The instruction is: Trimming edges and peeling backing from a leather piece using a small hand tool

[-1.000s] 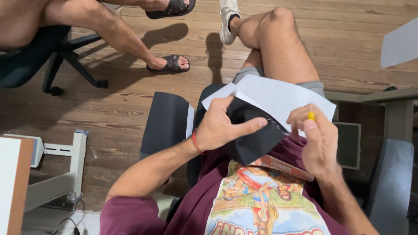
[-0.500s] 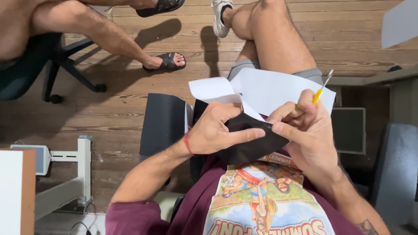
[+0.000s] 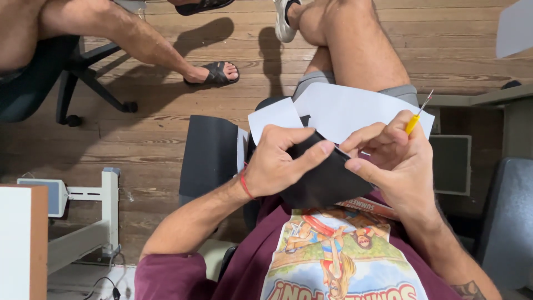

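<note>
Black fabric piece (image 3: 322, 180) partly covered by left hand (image 3: 277, 161) and right hand (image 3: 397, 161), yellow tool (image 3: 415, 118) handle mostly hidden in grip, tip too thin to identify, seated neighbour (image 3: 111, 28) cropped at top edge, white sheets (image 3: 344, 111) part. overlapped.

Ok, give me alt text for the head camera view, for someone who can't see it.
Seen from above, a seated person's left hand and right hand pinch a piece of black fabric in their lap, the right also holding a small yellow-handled tool. White paper sheets lie under it; another person's sandalled foot rests on the wooden floor.
</note>
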